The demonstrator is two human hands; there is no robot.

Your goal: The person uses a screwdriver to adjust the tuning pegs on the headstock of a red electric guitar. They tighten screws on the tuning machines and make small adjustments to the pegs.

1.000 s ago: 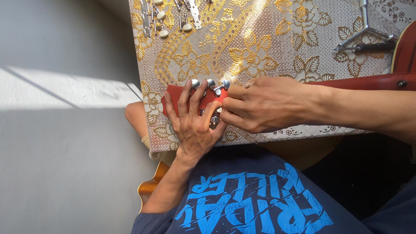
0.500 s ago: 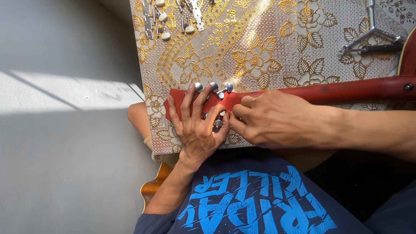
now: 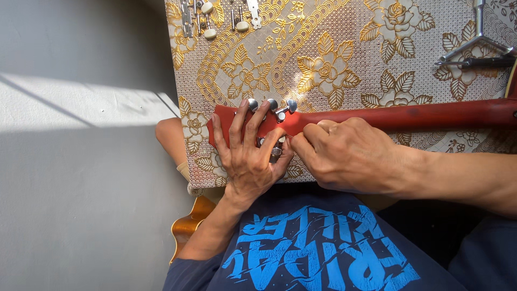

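Note:
A red guitar neck (image 3: 441, 114) lies across the table, its headstock (image 3: 223, 116) at the left with chrome tuning pegs (image 3: 280, 108) along both edges. My left hand (image 3: 247, 161) lies spread on the headstock, fingers reaching over it and thumb at its near edge. My right hand (image 3: 350, 153) sits just right of it, fingertips pinched together on a near-side tuning peg (image 3: 276, 151) where headstock meets neck. What the fingertips hold there is partly hidden.
The table wears a gold floral cloth (image 3: 334, 48). Several loose tuning machines (image 3: 215, 21) lie at its far left, and a metal tool (image 3: 474, 51) lies far right. An orange guitar body (image 3: 186, 231) shows below the table by my left arm. Grey floor (image 3: 81, 161) lies to the left.
My right hand has slid slightly toward me, off the neck's top, so more of the red neck shows. My left hand stays spread on the headstock.

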